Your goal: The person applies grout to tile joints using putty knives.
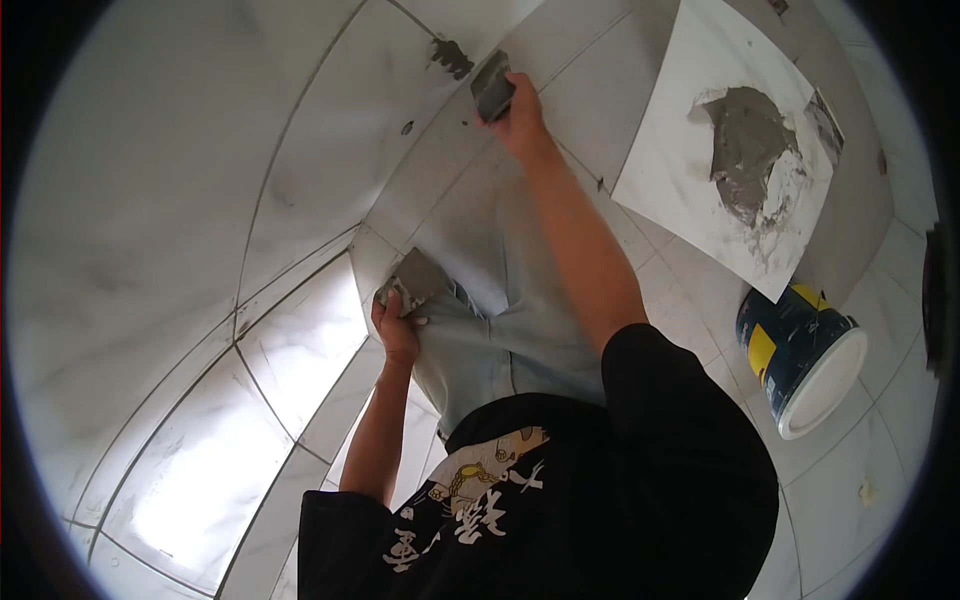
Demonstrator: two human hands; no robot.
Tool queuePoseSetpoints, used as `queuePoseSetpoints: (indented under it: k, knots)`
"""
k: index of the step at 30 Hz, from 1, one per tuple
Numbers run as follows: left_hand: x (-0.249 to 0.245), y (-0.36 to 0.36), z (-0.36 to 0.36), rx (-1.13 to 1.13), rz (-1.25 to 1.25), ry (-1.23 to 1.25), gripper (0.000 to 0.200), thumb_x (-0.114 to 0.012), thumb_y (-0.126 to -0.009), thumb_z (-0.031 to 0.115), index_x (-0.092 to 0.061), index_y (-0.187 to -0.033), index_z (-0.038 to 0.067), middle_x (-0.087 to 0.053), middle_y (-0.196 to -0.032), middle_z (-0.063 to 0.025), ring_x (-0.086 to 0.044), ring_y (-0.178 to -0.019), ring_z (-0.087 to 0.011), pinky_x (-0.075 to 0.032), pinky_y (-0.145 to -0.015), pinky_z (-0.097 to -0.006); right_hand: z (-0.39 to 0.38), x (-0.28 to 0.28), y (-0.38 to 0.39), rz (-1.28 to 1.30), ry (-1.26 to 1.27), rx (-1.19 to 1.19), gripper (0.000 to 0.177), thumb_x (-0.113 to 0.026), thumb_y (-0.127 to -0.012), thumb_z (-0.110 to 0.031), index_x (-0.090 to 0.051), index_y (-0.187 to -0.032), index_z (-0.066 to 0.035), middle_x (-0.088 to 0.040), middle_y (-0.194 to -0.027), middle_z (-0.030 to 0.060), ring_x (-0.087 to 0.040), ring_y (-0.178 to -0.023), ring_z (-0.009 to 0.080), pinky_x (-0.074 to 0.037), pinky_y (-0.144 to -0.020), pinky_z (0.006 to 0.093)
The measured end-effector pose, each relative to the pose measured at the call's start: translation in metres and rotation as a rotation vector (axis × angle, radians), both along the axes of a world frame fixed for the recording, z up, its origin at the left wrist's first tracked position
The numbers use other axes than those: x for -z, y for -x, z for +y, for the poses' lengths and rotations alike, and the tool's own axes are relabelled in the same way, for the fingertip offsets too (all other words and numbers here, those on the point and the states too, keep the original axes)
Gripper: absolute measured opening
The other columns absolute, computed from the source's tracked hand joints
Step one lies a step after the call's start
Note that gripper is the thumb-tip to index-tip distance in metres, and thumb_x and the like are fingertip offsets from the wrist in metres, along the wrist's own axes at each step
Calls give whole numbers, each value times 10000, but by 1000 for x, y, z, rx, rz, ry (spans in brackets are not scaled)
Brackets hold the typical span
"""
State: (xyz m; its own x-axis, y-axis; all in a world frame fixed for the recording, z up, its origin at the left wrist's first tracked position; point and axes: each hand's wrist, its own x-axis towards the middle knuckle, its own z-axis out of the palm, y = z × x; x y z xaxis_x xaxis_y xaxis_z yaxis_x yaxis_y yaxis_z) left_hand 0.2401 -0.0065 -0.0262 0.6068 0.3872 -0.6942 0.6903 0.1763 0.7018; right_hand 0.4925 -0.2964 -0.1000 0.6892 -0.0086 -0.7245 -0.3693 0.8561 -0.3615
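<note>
My right hand [519, 112] is stretched forward and closed around a small flat scraper [492, 88], its face grey with paste. The scraper is near the line where the tiled wall meets the floor, just right of a dark grey paste smear [452, 59] on the wall tile. Closer to my body, my left hand [394, 322] grips a flat rectangular scraper [420, 277] that carries grey paste. That scraper sits by my knee, and its handle is hidden by my fingers.
To the right lies a white marbled tile [680, 150] bearing a thick heap of grey paste [748, 150]. A dark blue bucket with a white lid [825, 385] stands beside it. Marbled wall tiles [150, 190] rise at the left. A dark object [936, 300] shows at the right edge.
</note>
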Motion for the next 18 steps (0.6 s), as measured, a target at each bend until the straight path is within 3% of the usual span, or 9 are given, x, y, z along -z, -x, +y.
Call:
queuePoseSetpoints:
  k: [5,10,12,16,18]
  knots:
    - [5,3,3,-25,2,-12,330,-572,-962,303,-545,-1224,106,-638,-1060,-29,-632,-847,-155,-494,-481,-264,-3,50,-24,-6,80,24,412,-520,-912,-364,-519,-1119,-7,-556,-1028,139,-552,-892,280,-531,-695,465]
    - [3,0,1,-19,-3,-4,324,-570,-961,306,-549,-1219,110,-636,-1062,-27,-632,-847,-156,-498,-477,-264,23,61,-24,-10,176,14,377,-525,-920,-331,-529,-1145,-28,-553,-1023,131,-549,-900,278,-549,-751,470]
    - [1,-1,0,-18,3,-1,321,-569,-962,306,-550,-1215,109,-634,-1064,-27,-631,-845,-156,-500,-475,-265,40,65,-21,-12,236,42,419,-552,-914,-290,-505,-1218,-6,-551,-1136,156,-545,-976,296,-526,-876,504]
    - [6,2,4,-19,-3,-18,332,-562,-970,295,-547,-1235,95,-640,-1073,-33,-636,-859,-152,-508,-471,-260,47,66,-14,-91,204,26,421,-537,-918,-295,-506,-1231,-15,-551,-1141,159,-544,-980,294,-525,-851,511]
    - [9,4,9,-12,-14,-1,337,-558,-978,286,-545,-1251,88,-647,-1088,-36,-642,-871,-149,-517,-468,-253,28,62,-8,63,26,-11,391,-505,-928,-296,-509,-1203,-18,-560,-1137,156,-542,-984,289,-522,-782,504]
